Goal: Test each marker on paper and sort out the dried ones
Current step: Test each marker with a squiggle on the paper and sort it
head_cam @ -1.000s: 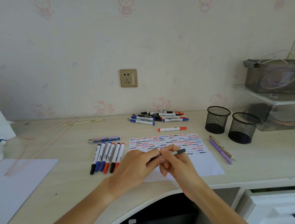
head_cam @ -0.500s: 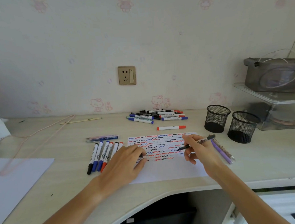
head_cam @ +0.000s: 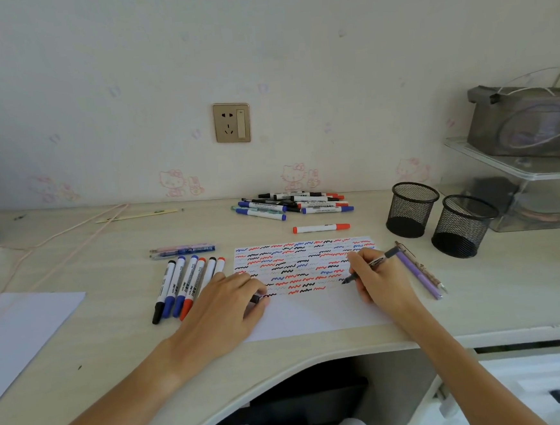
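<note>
Marker (head_cam: 370, 267) tip lower on paper (head_cam: 313, 313)

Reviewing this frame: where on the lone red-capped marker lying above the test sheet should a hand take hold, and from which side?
Pinch the red-capped marker around the middle of its white barrel, coming straight down from above. It lies flat and crosswise on the desk, apart from the marker pile behind it and the test sheet in front, so both long sides look free for a thumb and finger.

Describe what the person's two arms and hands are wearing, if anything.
Both forearms are bare up to the frame edge: no sleeves show. The left hand and right hand wear no gloves, and no rings, watch or bracelets are visible on the fingers or wrists.
</note>
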